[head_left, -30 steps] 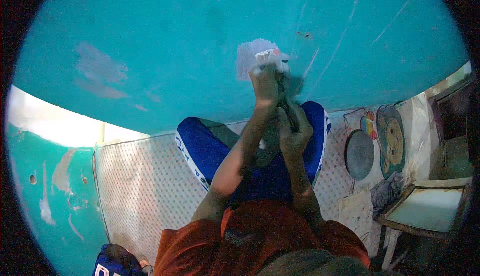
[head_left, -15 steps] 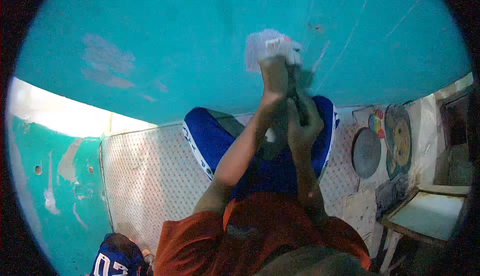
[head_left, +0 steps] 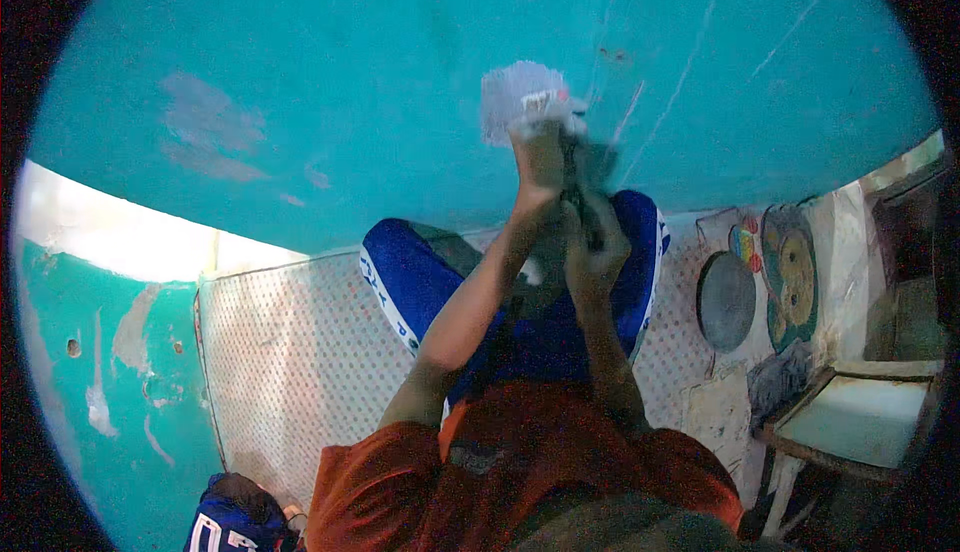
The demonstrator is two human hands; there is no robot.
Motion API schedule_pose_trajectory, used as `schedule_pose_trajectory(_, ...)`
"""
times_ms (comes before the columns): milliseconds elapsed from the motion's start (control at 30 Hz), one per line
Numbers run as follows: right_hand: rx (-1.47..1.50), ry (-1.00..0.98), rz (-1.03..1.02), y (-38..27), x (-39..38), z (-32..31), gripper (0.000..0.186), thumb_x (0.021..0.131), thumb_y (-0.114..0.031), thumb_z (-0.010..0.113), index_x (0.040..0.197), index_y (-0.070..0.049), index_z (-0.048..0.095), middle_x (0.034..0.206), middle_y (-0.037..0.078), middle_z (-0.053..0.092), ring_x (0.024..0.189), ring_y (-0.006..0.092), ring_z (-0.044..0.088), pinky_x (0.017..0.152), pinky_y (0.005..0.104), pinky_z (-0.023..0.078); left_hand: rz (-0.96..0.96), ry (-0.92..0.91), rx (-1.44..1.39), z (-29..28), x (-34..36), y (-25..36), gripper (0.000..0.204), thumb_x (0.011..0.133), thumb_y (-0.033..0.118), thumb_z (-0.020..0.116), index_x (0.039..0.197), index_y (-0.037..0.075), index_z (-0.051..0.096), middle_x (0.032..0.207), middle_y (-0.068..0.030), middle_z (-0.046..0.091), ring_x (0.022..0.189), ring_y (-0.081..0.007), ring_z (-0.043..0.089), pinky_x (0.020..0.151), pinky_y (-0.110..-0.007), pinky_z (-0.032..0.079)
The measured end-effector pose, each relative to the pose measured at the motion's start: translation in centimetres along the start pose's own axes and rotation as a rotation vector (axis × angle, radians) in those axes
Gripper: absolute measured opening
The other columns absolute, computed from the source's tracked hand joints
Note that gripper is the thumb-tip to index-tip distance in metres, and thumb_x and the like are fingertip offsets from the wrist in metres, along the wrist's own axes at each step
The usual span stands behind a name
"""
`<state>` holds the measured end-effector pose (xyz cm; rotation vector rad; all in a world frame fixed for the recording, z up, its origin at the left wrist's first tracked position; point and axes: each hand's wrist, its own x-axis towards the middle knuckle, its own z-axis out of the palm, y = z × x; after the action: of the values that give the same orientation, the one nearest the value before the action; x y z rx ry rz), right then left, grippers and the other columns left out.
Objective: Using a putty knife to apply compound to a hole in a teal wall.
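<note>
Against the teal wall [head_left: 380,82], both my hands are wrapped round a dark, elongated tool [head_left: 570,167] whose kind I cannot make out. My left hand [head_left: 540,157] closes on its upper part, close to a pale, whitish patch [head_left: 515,97] on the wall. Blur and my fingers hide the tool's tip, where some white and a speck of pink show. Lower down and to the right, my right hand [head_left: 595,257] grips the tool's rear end. Both forearms rise between my bent knees, in blue trousers [head_left: 400,272].
Under me spreads a dotted mat [head_left: 270,352]. To the right lie a round grey disc [head_left: 727,302] and a mat with an animal picture [head_left: 793,282]. A small table [head_left: 860,417] stands at the lower right. Another person in dark blue [head_left: 235,517] is at the lower left.
The whole view has shifted slightly to one side, so the wall marks sit a little further left. My hands keep their grip on the tool beside the pale patch.
</note>
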<state>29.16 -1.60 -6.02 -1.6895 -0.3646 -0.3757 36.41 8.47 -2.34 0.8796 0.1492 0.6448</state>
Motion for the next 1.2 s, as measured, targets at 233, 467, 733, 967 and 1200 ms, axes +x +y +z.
schedule_pose_trajectory(233, 0.117, -0.019, 0.052, -2.6, 1.3, 0.1, 0.028, 0.082, -0.011, 0.064, 0.107, 0.002, 0.060, 0.101, 0.013, 0.064, 0.090, 0.0167, 0.058, 0.079, 0.0304, 0.046, -0.010, -0.024, 0.094, 1.5, -0.1, 3.1, 0.028, 0.088, 0.029, 0.054, 0.080, 0.004, 0.061, 0.057, 0.0008, 0.049, 0.047, -0.0090, 0.044, 0.043, -0.024, 0.032)
schedule_pose_trajectory(467, 0.025, -0.022, -0.098, -1.8, 1.0, 1.1, 0.027, 0.081, -0.012, 0.066, 0.105, 0.002, 0.061, 0.093, 0.011, 0.064, 0.085, 0.0143, 0.058, 0.076, 0.0284, 0.046, -0.135, -0.054, -0.051, -3.1, -0.4, 0.8, 0.027, 0.087, 0.032, 0.052, 0.092, 0.006, 0.060, 0.068, -0.0016, 0.055, 0.054, -0.0120, 0.052, 0.049, -0.026, 0.042)
schedule_pose_trajectory(733, 0.021, -0.070, 0.080, -0.8, 0.1, 1.1, 0.028, 0.081, -0.012, 0.066, 0.105, 0.001, 0.061, 0.094, 0.011, 0.064, 0.087, 0.0140, 0.059, 0.076, 0.0277, 0.047, 0.158, -0.123, 0.238, -3.1, -0.1, 0.3, 0.028, 0.087, 0.035, 0.054, 0.079, 0.008, 0.055, 0.059, 0.0009, 0.050, 0.045, -0.0096, 0.046, 0.042, -0.026, 0.038)
schedule_pose_trajectory(967, 0.062, -0.085, -0.052, -1.2, 0.6, 1.5, 0.029, 0.080, -0.012, 0.067, 0.105, 0.001, 0.059, 0.098, 0.010, 0.062, 0.088, 0.0146, 0.058, 0.077, 0.0284, 0.046, 0.139, -0.055, 0.128, -1.4, 1.2, 2.5, 0.027, 0.086, 0.031, 0.056, 0.071, 0.008, 0.053, 0.056, 0.0018, 0.047, 0.045, -0.0066, 0.043, 0.041, -0.024, 0.035)
schedule_pose_trajectory(1200, -0.048, -0.102, -0.047, 0.7, -1.9, -0.2, 0.027, 0.083, -0.017, 0.065, 0.102, -0.001, 0.057, 0.082, 0.005, 0.058, 0.073, 0.0135, 0.056, 0.065, 0.0265, 0.045, -0.062, -0.075, 0.178, -3.7, -1.9, 1.8, 0.024, 0.081, 0.025, 0.064, 0.091, 0.003, 0.059, 0.075, -0.0022, 0.057, 0.064, -0.0120, 0.054, 0.056, -0.028, 0.044)
